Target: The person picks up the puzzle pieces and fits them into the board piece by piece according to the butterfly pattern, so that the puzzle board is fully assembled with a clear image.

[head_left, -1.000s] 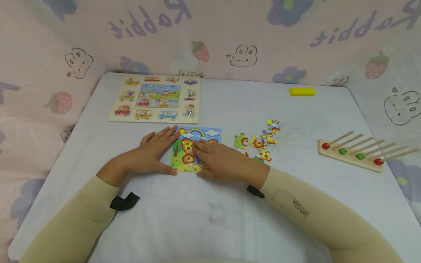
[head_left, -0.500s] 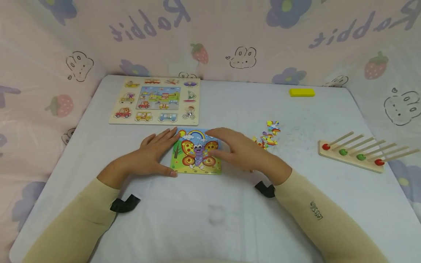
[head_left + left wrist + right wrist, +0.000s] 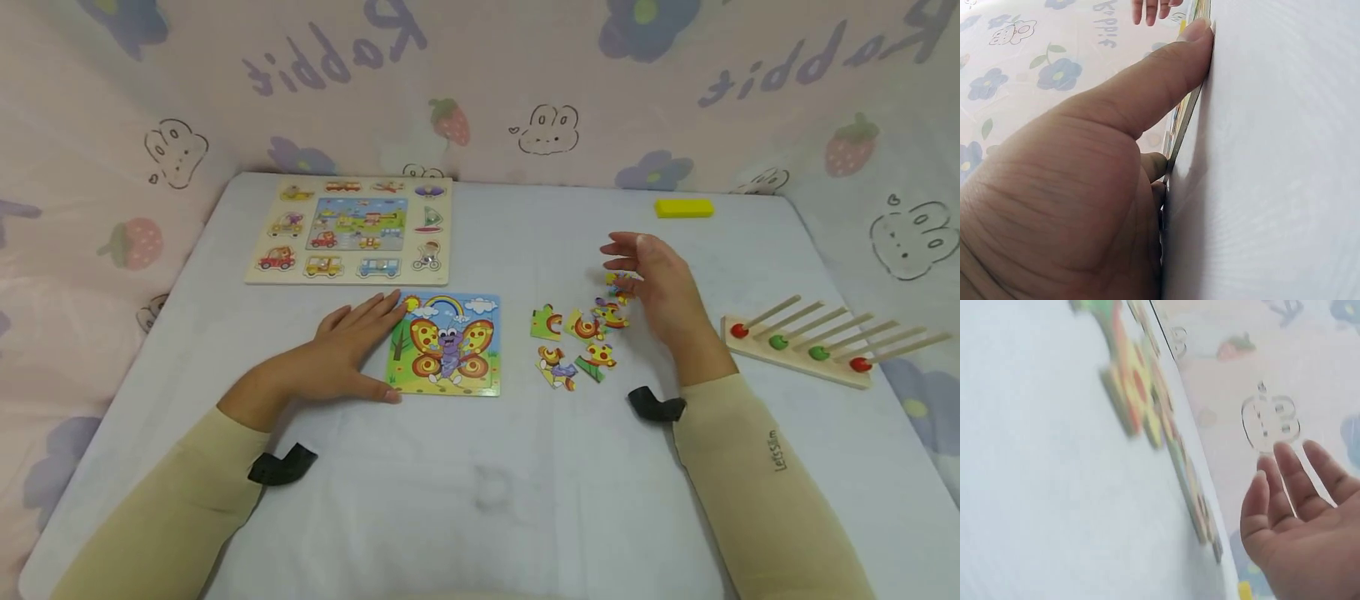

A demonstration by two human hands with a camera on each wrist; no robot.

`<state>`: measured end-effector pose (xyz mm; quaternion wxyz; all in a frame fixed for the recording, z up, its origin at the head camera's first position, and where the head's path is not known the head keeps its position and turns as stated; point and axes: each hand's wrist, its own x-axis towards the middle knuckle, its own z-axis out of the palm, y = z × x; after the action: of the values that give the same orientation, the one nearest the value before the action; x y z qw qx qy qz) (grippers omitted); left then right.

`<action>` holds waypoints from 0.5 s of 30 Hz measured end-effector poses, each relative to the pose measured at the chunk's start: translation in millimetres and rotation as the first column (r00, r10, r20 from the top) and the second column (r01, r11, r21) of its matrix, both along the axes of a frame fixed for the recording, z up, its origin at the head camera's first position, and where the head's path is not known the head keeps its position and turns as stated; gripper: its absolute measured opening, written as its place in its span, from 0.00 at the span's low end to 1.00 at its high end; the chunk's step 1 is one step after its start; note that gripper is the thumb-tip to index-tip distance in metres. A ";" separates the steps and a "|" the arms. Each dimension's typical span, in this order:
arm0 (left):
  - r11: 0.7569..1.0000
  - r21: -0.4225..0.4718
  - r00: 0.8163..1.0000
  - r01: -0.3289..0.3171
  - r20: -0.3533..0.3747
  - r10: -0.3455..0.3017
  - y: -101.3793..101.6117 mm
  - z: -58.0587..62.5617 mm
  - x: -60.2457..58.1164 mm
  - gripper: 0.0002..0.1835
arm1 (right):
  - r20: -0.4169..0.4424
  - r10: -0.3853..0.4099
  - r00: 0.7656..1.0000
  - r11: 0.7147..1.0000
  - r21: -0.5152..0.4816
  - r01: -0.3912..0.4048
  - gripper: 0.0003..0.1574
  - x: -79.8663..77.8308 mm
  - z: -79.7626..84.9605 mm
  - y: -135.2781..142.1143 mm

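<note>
A square butterfly puzzle board [image 3: 442, 342] lies on the white table. My left hand [image 3: 337, 350] rests along its left edge, fingers extended to the upper left corner and thumb at the lower left corner. In the left wrist view the thumb [image 3: 1172, 69] touches the board's edge. My right hand [image 3: 660, 283] is raised at the far right end of a group of loose jigsaw pieces [image 3: 583, 325], partly covering the farthest one. Its fingers are loosely bent with nothing in them, and the right wrist view shows this hand [image 3: 1310, 519] above the tabletop beside the pieces.
Behind the left hand lies a wooden vehicle puzzle board [image 3: 285, 277]. A yellow block [image 3: 684, 208] sits at the back right. On the right stands a wooden base [image 3: 798, 354] with slanted pegs and red and green beads. A patterned curtain [image 3: 495, 75] borders the table.
My right hand has lifted off the butterfly board and swung right and away, over the far loose pieces, uncovering the board and nearer pieces. The left hand has stayed at the board's left edge.
</note>
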<state>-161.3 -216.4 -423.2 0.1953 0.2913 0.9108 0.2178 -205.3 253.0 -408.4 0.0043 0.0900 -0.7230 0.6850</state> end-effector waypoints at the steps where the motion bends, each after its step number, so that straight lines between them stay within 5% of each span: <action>1: 1.000 0.001 1.000 -0.001 0.000 0.001 -0.2 0.2 -0.3 0.70 | 0.006 -0.017 1.000 0.999 -0.038 0.017 0.36 -1.2 -2.5 4.3; 4: 1.000 0.004 1.000 -0.003 0.000 0.003 -0.8 -0.3 -1.0 0.70 | 0.077 -0.033 0.997 0.999 -0.036 0.036 0.38 -5.0 -10.5 15.2; 6: 1.000 0.007 1.000 -0.005 0.003 0.005 -0.8 -0.4 -1.1 0.70 | 0.133 -0.034 0.991 0.994 0.103 0.021 0.40 -6.8 -13.0 20.8; 11: 1.000 0.019 1.000 -0.003 0.004 0.003 0.2 -1.2 -0.9 0.70 | 0.151 -0.001 0.989 0.907 0.417 -0.063 0.41 -9.3 -13.9 33.2; 15: 1.000 0.018 1.000 -0.003 0.001 0.003 1.0 -0.6 -0.3 0.71 | 0.121 -0.007 0.993 0.865 0.499 -0.055 0.39 -10.6 -15.1 41.7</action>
<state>-161.6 -215.4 -423.9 0.1927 0.2914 0.9092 0.2264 -215.9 294.7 -423.5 -0.0707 0.0558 -0.8739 0.4777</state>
